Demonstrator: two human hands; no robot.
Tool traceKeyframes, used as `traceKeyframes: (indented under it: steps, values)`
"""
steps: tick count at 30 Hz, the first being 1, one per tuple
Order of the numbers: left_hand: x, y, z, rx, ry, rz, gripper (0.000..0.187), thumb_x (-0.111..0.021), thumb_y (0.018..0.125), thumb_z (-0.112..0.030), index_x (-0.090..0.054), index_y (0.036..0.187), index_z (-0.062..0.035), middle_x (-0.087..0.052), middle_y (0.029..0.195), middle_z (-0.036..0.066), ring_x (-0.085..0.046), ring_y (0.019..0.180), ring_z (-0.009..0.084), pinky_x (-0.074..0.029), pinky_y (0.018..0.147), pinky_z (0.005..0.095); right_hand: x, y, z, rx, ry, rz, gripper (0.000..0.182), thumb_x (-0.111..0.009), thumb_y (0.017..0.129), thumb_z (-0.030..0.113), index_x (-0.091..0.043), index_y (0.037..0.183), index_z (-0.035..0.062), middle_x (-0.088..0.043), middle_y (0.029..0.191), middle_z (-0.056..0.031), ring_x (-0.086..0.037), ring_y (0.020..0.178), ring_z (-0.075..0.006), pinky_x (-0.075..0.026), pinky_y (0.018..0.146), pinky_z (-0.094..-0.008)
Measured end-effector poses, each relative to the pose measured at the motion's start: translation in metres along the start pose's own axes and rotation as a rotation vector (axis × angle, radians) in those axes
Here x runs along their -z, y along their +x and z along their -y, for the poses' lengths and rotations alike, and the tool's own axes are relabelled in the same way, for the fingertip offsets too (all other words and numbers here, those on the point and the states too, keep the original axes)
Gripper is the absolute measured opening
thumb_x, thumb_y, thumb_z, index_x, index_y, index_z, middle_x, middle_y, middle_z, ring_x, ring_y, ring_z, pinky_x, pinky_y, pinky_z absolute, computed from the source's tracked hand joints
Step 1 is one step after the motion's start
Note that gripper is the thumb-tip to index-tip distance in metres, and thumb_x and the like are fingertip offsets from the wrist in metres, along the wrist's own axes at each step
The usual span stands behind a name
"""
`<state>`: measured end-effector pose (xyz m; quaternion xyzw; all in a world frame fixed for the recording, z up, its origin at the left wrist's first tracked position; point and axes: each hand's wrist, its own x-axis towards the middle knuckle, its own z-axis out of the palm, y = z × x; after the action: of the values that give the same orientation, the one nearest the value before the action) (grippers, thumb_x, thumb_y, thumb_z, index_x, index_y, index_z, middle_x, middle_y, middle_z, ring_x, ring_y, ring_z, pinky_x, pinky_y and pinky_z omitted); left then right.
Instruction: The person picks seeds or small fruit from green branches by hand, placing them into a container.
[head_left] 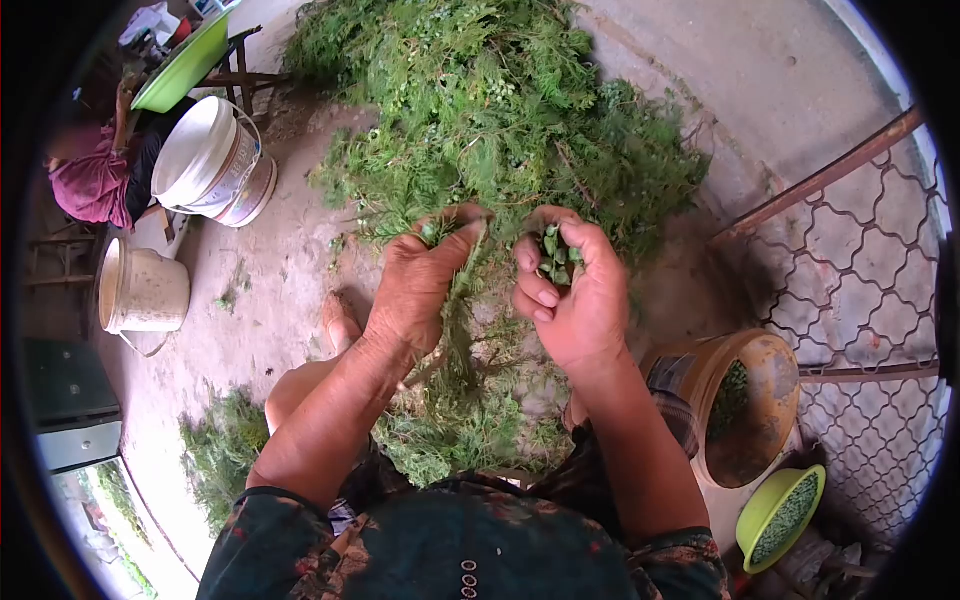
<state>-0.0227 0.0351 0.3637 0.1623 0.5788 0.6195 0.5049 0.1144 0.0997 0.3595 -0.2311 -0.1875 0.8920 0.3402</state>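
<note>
My left hand (415, 285) is closed around a green conifer sprig (465, 285), whose stem and feathery leaves hang down below the fingers. Beside it, my right hand (580, 285) curls round several small green seed cones (557, 255), which show between its thumb and fingers. Both hands are apart from each other, in front of a large heap of cut conifer branches (470, 110) on the floor. More loose sprigs (480, 430) lie on the ground between my legs.
To the right stand a yellowish bucket (775, 385) with green cones inside and a lime-green basin (812, 500) of small green pieces, near a wire mesh panel (840, 270). At left are white buckets (215, 160), a smaller pail (150, 290) and another person (90, 180) by a green basin (190, 65).
</note>
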Motion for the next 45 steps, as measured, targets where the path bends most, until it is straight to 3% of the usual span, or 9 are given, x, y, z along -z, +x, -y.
traceKeyframes:
  steps: [7, 11, 17, 29, 35, 37, 41, 43, 45]
  values:
    - [-0.010, -0.018, -0.010, -0.042, 0.033, 0.249, 0.033, -0.070, 0.080, -0.027, -0.061, 0.100, -0.0016, -0.063, 0.086, 0.002, -0.055, 0.079, 0.0088, -0.045, 0.073, 0.0249, -0.003, 0.000, -0.003, 0.035, -0.115, -0.123, 0.023, -0.045, 0.087, 0.026, -0.051, 0.098, 0.0074, -0.052, 0.077, -0.0059, -0.041, 0.055, -0.0119, -0.033, 0.048, -0.0243]
    - [-0.009, -0.004, 0.018, -0.314, 0.265, 0.168, 0.032, -0.073, 0.077, -0.020, -0.061, 0.096, 0.0026, -0.061, 0.073, 0.002, -0.051, 0.069, 0.0052, -0.045, 0.061, 0.0231, 0.007, 0.008, -0.018, 0.892, -1.074, 0.038, 0.032, -0.044, 0.089, 0.028, -0.055, 0.096, -0.0012, -0.053, 0.089, -0.0065, -0.050, 0.082, -0.0155, -0.040, 0.074, -0.0277]
    - [-0.004, 0.000, 0.016, -0.323, 0.426, 0.100, 0.022, -0.071, 0.078, -0.009, -0.061, 0.095, -0.0008, -0.064, 0.084, 0.004, -0.057, 0.077, 0.0077, -0.047, 0.070, 0.0217, -0.011, 0.000, -0.016, 0.276, -0.681, -0.171, 0.036, -0.045, 0.090, 0.037, -0.055, 0.096, 0.0031, -0.054, 0.080, -0.0019, -0.045, 0.058, -0.0074, -0.038, 0.048, -0.0217]
    - [-0.005, -0.009, -0.009, 0.183, -0.244, 0.324, 0.027, -0.066, 0.082, -0.015, -0.054, 0.103, -0.0032, -0.061, 0.085, 0.004, -0.059, 0.074, 0.0153, -0.047, 0.062, 0.0291, -0.014, 0.004, -0.017, 0.065, -0.190, -0.175, 0.019, -0.058, 0.089, 0.026, -0.050, 0.092, 0.0093, -0.051, 0.070, 0.0006, -0.035, 0.045, -0.0032, -0.027, 0.038, -0.0189]
    - [0.012, 0.004, -0.004, 0.078, -0.263, 0.301, 0.036, -0.065, 0.084, -0.015, -0.048, 0.112, -0.0007, -0.062, 0.084, 0.008, -0.059, 0.069, 0.0134, -0.045, 0.058, 0.0240, 0.006, 0.007, 0.003, 0.053, 0.049, -0.032, 0.012, -0.053, 0.091, 0.022, -0.051, 0.091, 0.0110, -0.050, 0.073, -0.0020, -0.036, 0.044, -0.0048, -0.028, 0.038, -0.0192]
    - [-0.004, 0.001, -0.014, 0.101, -0.048, 0.004, 0.035, -0.065, 0.084, -0.017, -0.052, 0.111, -0.0002, -0.059, 0.077, 0.004, -0.055, 0.064, 0.0103, -0.043, 0.054, 0.0245, 0.002, 0.004, 0.011, 0.049, 0.087, 0.002, 0.016, -0.053, 0.090, 0.028, -0.052, 0.090, 0.0121, -0.050, 0.070, -0.0017, -0.037, 0.045, -0.0056, -0.028, 0.039, -0.0190]
    - [0.010, 0.010, 0.011, -0.172, 0.457, 0.096, 0.024, -0.057, 0.089, -0.017, -0.058, 0.111, -0.0062, -0.061, 0.079, 0.002, -0.050, 0.066, 0.0048, -0.039, 0.055, 0.0192, 0.001, -0.002, 0.015, 0.055, -0.023, 0.028, 0.025, -0.052, 0.091, 0.035, -0.051, 0.082, 0.0115, -0.050, 0.069, -0.0008, -0.040, 0.044, -0.0059, -0.029, 0.036, -0.0215]
    - [0.013, 0.010, 0.015, -0.092, 0.618, 0.057, 0.024, -0.056, 0.088, -0.010, -0.057, 0.112, -0.0051, -0.062, 0.081, 0.005, -0.051, 0.068, 0.0000, -0.041, 0.057, 0.0193, -0.007, -0.009, 0.013, 0.182, -0.542, 0.049, 0.027, -0.054, 0.091, 0.030, -0.053, 0.078, 0.0066, -0.051, 0.065, 0.0000, -0.040, 0.047, -0.0042, -0.032, 0.038, -0.0194]
    - [0.020, 0.018, 0.032, -0.847, 1.201, 0.038, 0.033, -0.056, 0.085, -0.005, -0.052, 0.118, -0.0033, -0.063, 0.080, 0.008, -0.055, 0.066, 0.0061, -0.045, 0.060, 0.0247, -0.010, -0.008, -0.001, 0.328, -0.886, 0.065, 0.016, -0.059, 0.088, 0.017, -0.058, 0.083, 0.0021, -0.056, 0.067, -0.0011, -0.046, 0.054, -0.0048, -0.038, 0.045, -0.0199]
